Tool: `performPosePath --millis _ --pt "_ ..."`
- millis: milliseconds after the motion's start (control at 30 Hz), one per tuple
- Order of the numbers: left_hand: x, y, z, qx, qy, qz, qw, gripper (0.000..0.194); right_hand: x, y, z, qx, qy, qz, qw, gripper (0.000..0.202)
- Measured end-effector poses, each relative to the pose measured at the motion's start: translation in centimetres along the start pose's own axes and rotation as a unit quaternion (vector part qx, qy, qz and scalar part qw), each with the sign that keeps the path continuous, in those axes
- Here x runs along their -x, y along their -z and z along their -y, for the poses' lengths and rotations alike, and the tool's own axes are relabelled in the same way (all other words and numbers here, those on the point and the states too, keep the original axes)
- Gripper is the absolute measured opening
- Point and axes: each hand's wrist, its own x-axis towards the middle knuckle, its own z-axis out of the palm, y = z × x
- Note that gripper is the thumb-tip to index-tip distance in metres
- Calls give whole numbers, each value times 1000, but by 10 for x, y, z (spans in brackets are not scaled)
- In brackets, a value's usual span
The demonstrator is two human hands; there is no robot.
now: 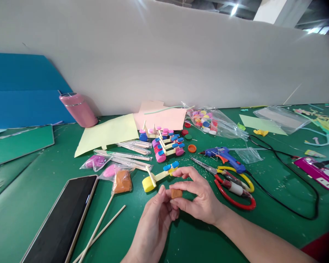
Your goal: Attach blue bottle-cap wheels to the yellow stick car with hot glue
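Note:
A small block of brown modelling clay (176, 193) is pinched between the thumb and index finger of my right hand (199, 195). My left hand (159, 215) is closed, its curled fingertips against the clay's left side and its thumb up. Just beyond my hands lies a small craft model with a yellow wheel-like end (148, 184), a pale stick frame and blue pieces on top. A packet of brown clay (122, 181) lies left of it, beside packets of purple clay (96, 162) and pink clay (111, 170). Several similar models with pink ends (161, 156) stand farther back.
Pliers (231, 179) with red and yellow handles and a blue glue gun (226, 159) with a black cord lie right. A phone (61, 219) and wooden sticks (101, 228) lie left. A pink tumbler (79, 109), paper sheets (109, 131) and a bag of bottle caps (207, 122) are behind.

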Motion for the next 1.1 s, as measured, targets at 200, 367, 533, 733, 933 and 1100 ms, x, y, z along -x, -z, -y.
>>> performPosePath --millis 200,367,533,733,933,1100 --pt "0 2 -5 -93 -31 -48 994 16 -1 3 -3 40 30 38 998 29" --pt "-4 5 -4 -71 -34 -60 995 17 -1 6 -5 39 1 43 998 33" --pt "-4 6 -4 -61 -13 -41 997 23 -2 10 -5 7 -4 46 999 23" --pt "-1 6 -5 -105 6 -1 994 16 -3 13 -4 -33 -4 74 997 25" --pt "-2 6 -3 -144 4 12 990 19 -3 12 0 -59 -29 119 991 35" --pt "0 5 -4 -181 5 17 983 22 -3 11 3 -89 -60 135 985 23"
